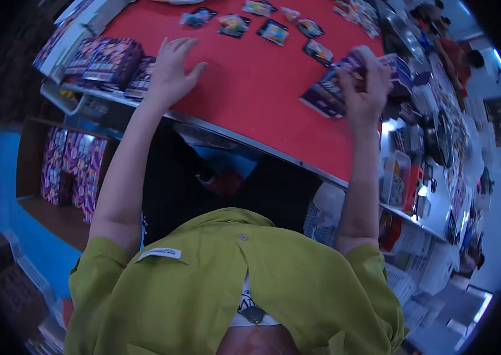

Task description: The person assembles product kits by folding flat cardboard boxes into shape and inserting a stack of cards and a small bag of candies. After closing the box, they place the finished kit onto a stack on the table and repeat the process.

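Over the left part of the red tabletop point(244, 100), my left hand point(173, 71) is open, its fingers spread and nothing in them. It is beside a row of purple printed boxes point(105, 59). At the right side of the table my right hand point(368, 89) is closed on a purple printed carton point(327, 94), which looks flat or partly folded. Some of the carton is hidden behind the fingers. Several small clear packets with colourful contents point(274, 32) lie between and beyond my hands, one of them point(318, 52) close to the carton.
An open cardboard box point(55, 219) of purple boxes stands below the table at left. More colourful pieces point(358, 16) lie at the far edge. To the right are a cluttered bench, a clear bin point(395, 177) and white crates point(437, 269). Other people point(456, 62) are farther right.
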A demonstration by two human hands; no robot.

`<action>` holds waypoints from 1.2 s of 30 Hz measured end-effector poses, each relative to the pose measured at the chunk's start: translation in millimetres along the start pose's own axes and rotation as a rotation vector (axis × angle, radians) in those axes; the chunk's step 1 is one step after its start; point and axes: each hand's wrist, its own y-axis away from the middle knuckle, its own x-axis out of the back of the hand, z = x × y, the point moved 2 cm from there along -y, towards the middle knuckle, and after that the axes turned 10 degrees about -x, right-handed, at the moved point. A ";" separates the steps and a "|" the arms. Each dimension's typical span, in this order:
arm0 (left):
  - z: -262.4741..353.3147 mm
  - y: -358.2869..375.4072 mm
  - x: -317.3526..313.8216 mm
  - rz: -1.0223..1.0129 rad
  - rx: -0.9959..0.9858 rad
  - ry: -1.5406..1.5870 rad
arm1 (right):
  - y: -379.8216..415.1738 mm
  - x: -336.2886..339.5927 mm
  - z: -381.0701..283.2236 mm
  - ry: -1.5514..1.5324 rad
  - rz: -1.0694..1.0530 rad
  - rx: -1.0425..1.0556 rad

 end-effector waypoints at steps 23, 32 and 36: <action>159.0 1.5 1.0 -0.411 1.492 2.415 | 111.7 13.7 -63.8 -0.702 -0.425 -0.087; 153.4 10.7 18.2 -0.505 1.151 2.253 | 132.3 -7.3 -49.3 -0.738 -0.146 -0.135; 146.4 17.2 7.0 0.024 0.589 1.037 | 122.9 -8.7 -44.5 -0.620 -0.128 -0.350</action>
